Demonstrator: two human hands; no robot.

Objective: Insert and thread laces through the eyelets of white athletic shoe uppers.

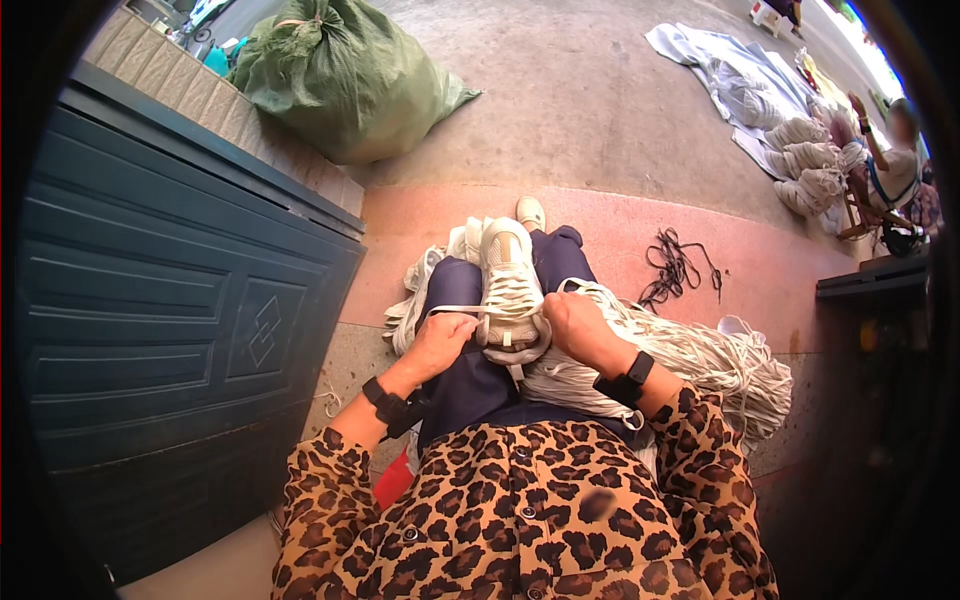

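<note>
A white shoe upper lies sole-down on my lap, toe pointing away from me. My left hand pinches a white lace that runs across to the upper's near end. My right hand grips the near right edge of the same upper. Both wrists wear black bands. A large bundle of white laces rests against my right thigh, partly under my right forearm.
A dark green metal door stands close on my left. A stuffed green sack sits far left. Black cords lie on the pink floor. Another person sits at far right beside white shoe uppers and a pale cloth.
</note>
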